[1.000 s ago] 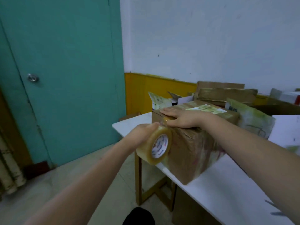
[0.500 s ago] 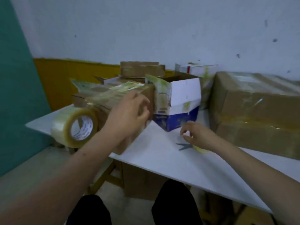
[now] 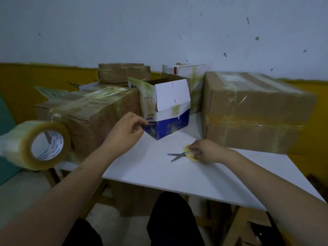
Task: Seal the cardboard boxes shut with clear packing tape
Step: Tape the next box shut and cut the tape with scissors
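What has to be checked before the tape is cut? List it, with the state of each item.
1. Scissors in hand: ok. The right hand grips the yellow handles.
2. Blades open for cutting: not ok. They look closed and lie flat on the table.
3. Tape roll under control: not ok. Neither hand holds it, and it hangs beside the brown box, past the table's left edge.
4. Strip taut between roll and box: cannot tell, too blurred.
5. Left hand free to steady the strip: cannot tell. Its fingers are curled near the blue and white box and may be pinching something.
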A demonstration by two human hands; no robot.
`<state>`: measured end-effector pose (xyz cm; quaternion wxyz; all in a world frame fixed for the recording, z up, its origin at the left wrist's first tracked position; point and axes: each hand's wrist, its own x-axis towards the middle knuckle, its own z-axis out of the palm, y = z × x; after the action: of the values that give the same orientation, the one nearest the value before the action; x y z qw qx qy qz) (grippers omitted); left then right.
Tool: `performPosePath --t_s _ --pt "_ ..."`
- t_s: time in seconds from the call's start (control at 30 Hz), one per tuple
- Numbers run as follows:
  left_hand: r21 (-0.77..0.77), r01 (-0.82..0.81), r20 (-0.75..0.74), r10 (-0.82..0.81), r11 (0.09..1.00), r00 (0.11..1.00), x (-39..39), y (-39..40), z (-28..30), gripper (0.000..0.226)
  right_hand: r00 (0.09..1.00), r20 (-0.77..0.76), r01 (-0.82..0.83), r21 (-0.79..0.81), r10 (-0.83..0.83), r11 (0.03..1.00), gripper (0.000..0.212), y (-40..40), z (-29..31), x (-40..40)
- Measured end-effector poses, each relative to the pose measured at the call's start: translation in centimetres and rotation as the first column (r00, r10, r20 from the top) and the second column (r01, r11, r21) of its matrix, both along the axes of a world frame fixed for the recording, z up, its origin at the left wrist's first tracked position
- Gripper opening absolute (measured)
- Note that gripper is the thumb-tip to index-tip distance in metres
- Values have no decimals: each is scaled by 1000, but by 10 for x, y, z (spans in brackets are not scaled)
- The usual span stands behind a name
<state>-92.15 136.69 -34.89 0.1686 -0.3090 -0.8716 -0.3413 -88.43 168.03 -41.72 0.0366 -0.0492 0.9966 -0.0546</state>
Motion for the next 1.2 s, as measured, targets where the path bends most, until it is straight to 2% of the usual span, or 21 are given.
performPosePath --t_s 0.13,0.2,0.23,0.27,0.3,0.37,0.43,0.5,0.57,0.6,0.67,0.73,0.8,0.83,0.9,0.97,1.03,1.1,1.2 --pt "-49 6 -80 -10 999 997 9 -13 20 24 997 33 63 151 -69 987 39 -4 16 4" --pt "-20 -50 -214 45 999 976 16 -37 45 24 995 -74 83 154 -72 985 38 -18 27 9" --pt "50 -98 -289 108 994 951 18 -56 61 25 985 -152 97 71 -86 993 36 -31 36 9" --pt "150 -165 -332 207 975 920 21 -78 77 26 971 -212 94 -79 -109 992 32 -46 48 6" --pt "254 -255 -314 329 933 891 21 -104 91 25 959 -253 56 -267 -126 962 26 -64 64 1" --pt "399 -480 -123 564 782 817 19 -155 110 19 938 -331 -101 -543 -102 834 15 -109 102 -12" --pt "352 -664 147 662 660 735 12 -196 106 17 924 -383 -281 -684 -3 674 7 -165 138 -27" --pt "198 -718 343 639 667 689 6 -212 85 24 912 -386 -402 -773 139 490 9 -231 166 -45" --pt "115 -696 467 579 709 668 -2 -213 66 37 892 -380 -450 -794 243 408 16 -295 178 -70" --pt "90 -681 496 560 727 663 -7 -212 60 44 888 -364 -454 -792 282 408 21 -321 177 -84" --pt "27 -626 550 511 779 661 -15 -211 59 44 894 -306 -430 -789 326 439 33 -356 166 -110" --pt "49 -507 671 348 860 655 -26 -216 59 42 908 -269 -404 -769 322 495 40 -367 153 -126" --pt "108 -400 777 174 910 605 -34 -223 57 44 921 -251 -374 -786 298 492 48 -366 146 -136" --pt "114 -369 796 137 922 590 -36 -226 54 44 923 -249 -369 -788 294 492 52 -365 145 -139" --pt "66 -349 812 153 935 563 -42 -231 42 47 923 -252 -370 -787 290 495 59 -364 146 -139" --pt "29 -320 852 144 947 504 -41 -232 29 50 915 -283 -398 -742 286 539 67 -366 146 -136" --pt "109 -297 859 60 949 508 -36 -234 20 47 908 -294 -419 -677 300 605 77 -369 148 -130" --pt "187 -281 841 -6 941 540 -31 -236 18 41 923 -219 -379 -664 316 645 82 -366 162 -117" --pt "235 -254 820 -51 938 570 -28 -242 19 28 911 -39 -338 -639 410 691 77 -346 191 -90"
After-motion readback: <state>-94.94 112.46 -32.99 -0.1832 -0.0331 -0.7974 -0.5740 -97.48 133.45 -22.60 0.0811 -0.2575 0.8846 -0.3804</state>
